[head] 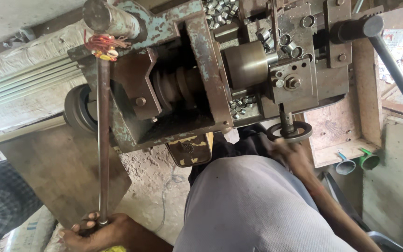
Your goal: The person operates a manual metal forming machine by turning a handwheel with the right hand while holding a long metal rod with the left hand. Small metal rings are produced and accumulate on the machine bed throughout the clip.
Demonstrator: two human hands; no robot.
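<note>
L hand (94,231) is gripping the long lever rod's (103,140) lower end, fingers closed round it; R hand (291,156) is resting on the small handwheel (289,132) under the lathe (211,70), grip partly hidden. Best keeping lever pull steady w/ slow, even wheel feed.

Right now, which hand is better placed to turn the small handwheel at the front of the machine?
Right. The right hand already rests at the handwheel. The left hand is far off, gripping the end of the long lever rod.
</note>
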